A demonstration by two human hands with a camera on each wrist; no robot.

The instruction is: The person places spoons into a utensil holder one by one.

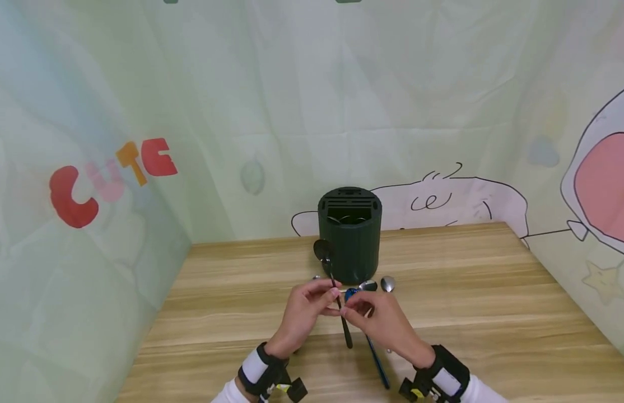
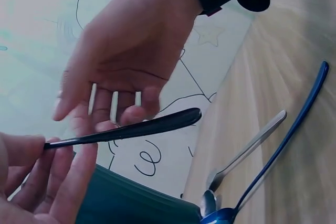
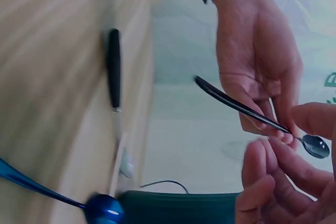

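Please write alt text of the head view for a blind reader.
A left hand pinches a black spoon above a wooden table, the right hand close beside it. Behind stands a dark green holder; a blue spoon and silver spoons lie nearby.

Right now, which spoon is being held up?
The black spoon, pinched in the left hand; the blue spoon and silver spoons lie on the table.

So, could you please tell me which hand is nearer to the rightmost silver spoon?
Right: in the head view, the right hand appears just below the silver spoon's bowl; the left hand is farther left, pinching the black spoon.
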